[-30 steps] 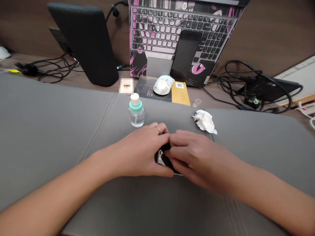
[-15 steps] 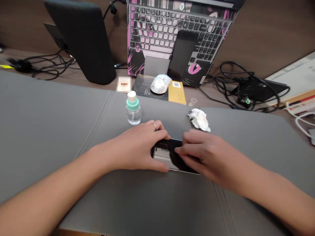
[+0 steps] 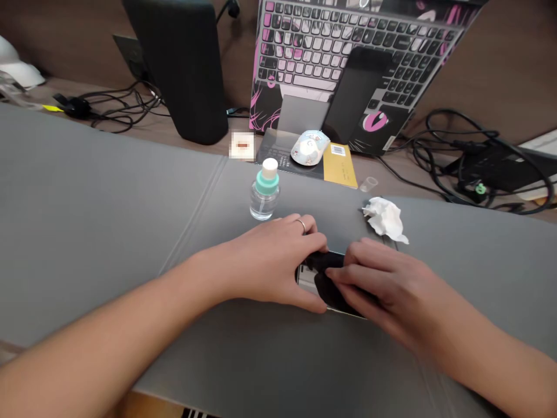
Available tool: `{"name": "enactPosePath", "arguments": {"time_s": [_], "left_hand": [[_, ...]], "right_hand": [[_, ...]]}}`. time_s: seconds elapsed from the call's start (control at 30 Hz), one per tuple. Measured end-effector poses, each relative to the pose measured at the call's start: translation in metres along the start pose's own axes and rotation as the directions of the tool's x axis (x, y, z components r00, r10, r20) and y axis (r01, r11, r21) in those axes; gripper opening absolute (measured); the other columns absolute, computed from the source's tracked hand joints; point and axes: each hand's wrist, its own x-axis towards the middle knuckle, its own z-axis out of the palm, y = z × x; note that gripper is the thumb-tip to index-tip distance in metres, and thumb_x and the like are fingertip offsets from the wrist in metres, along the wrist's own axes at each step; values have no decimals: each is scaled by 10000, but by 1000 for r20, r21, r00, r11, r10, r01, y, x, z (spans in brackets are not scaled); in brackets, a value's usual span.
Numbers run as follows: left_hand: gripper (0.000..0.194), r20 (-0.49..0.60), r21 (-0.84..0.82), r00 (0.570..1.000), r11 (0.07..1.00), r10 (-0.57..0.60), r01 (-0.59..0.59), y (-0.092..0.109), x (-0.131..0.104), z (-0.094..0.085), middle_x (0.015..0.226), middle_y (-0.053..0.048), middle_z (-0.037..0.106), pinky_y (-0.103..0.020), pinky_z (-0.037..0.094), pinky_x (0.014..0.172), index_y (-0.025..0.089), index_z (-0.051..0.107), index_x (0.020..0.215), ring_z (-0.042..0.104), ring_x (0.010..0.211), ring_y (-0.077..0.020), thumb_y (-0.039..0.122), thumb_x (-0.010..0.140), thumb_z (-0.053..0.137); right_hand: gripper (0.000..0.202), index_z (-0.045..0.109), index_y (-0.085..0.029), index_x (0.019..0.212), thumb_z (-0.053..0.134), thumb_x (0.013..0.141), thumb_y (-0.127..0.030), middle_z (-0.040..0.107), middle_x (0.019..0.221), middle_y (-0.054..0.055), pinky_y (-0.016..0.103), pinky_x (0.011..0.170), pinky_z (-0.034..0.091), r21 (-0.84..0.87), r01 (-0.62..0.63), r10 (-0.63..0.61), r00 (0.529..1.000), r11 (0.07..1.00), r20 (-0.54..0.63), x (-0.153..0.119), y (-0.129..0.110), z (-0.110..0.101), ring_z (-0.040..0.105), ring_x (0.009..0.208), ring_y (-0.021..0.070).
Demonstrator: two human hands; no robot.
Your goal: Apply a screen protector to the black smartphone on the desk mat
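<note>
A phone (image 3: 333, 291) with a glossy, reflecting screen lies flat on the grey desk mat (image 3: 130, 203). My left hand (image 3: 278, 264), a ring on one finger, holds its left end, thumb along the near edge and fingers on the far edge. Over the phone's right part, my right hand (image 3: 387, 281) is closed in a pinch at the screen. What sits in that pinch is hidden; a dark shape or reflection shows under it. Beyond my left hand stands a clear spray bottle (image 3: 264, 194) with a mint collar and white top. Crumpled white tissue (image 3: 386, 219) lies beyond my right hand.
At the back, an open laptop (image 3: 300, 75) leans upright, with a dark phone (image 3: 359, 93) propped against it. In front are a mouse (image 3: 310, 147) and a yellow card (image 3: 340, 165). A black upright case (image 3: 183, 69) stands left; cables (image 3: 461, 157) tangle on the right.
The view has swung left, so everything appears farther right. Both hands stay at the phone, the left gripping its end and the right pinched over the screen.
</note>
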Motion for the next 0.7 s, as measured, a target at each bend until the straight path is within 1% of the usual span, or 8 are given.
{"name": "enactPosePath", "arguments": {"time_s": [0.13, 0.23, 0.33, 0.4, 0.47, 0.57, 0.63, 0.7], "left_hand": [[419, -3, 28, 1000, 1000, 0, 0, 1, 0, 1, 1077, -60, 562, -363, 496, 782, 192, 629, 1026, 570, 957, -242, 493, 791, 799], [461, 13, 18, 1000, 1000, -8, 8, 1, -1, 0, 1107, -64, 565, -368, 503, 803, 198, 636, 1090, 577, 975, -245, 506, 790, 803], [552, 38, 6, 999, 1000, -28, 28, 1, -2, -1, 1151, -68, 568, -364, 509, 819, 200, 633, 1188, 594, 1006, -247, 539, 790, 810], [577, 55, 0, 997, 999, -53, 53, 2, -2, -2, 1179, -64, 566, -353, 510, 819, 214, 625, 1235, 604, 1013, -240, 549, 800, 802], [582, 68, -6, 994, 996, -85, 86, 3, -3, -2, 1199, -52, 563, -343, 511, 815, 243, 618, 1258, 609, 1017, -232, 559, 803, 795], [579, 76, -2, 989, 992, -129, 129, 4, -4, 0, 1225, -30, 555, -331, 513, 808, 283, 607, 1268, 608, 1028, -223, 573, 800, 789], [562, 83, 9, 987, 990, -140, 140, 4, -4, 0, 1228, -23, 554, -331, 514, 812, 295, 605, 1264, 606, 1033, -222, 572, 807, 781], [551, 94, 18, 985, 989, -146, 145, 4, -4, 0, 1221, -21, 553, -334, 514, 815, 299, 603, 1259, 603, 1036, -224, 576, 813, 773]], "right_hand": [[295, 732, -140, 904, 465, 1019, -88, 558, 756, 42, 290, 593, 364, 40, 82, -81, 996, 996, -21, 7, -6, 10, 457, 680, 162], [310, 734, -152, 947, 443, 1037, -94, 582, 787, 43, 281, 607, 379, 112, 109, -113, 993, 988, 33, 1, 3, 7, 478, 694, 156], [296, 728, -193, 977, 446, 1065, -174, 567, 792, 28, 272, 599, 394, 185, 44, -68, 990, 982, 125, -13, 22, -9, 518, 687, 145], [293, 726, -216, 955, 456, 1067, -205, 562, 782, 15, 269, 596, 414, 224, -31, -23, 972, 974, 233, -22, 34, -24, 547, 660, 133], [308, 718, -227, 882, 467, 1056, -191, 582, 781, 8, 265, 601, 437, 253, -100, 9, 941, 962, 338, -30, 39, -37, 581, 649, 123], [298, 711, -237, 821, 509, 1025, -160, 613, 796, 4, 263, 626, 457, 267, -161, 39, 911, 950, 410, -33, 39, -46, 612, 685, 125], [282, 716, -232, 834, 519, 1026, -168, 594, 784, 3, 267, 637, 448, 248, -136, 37, 929, 959, 369, -31, 37, -40, 593, 698, 132], [296, 710, -210, 836, 499, 1041, -180, 562, 776, 8, 273, 639, 427, 221, -75, 12, 961, 972, 275, -26, 36, -30, 558, 703, 137]]}}
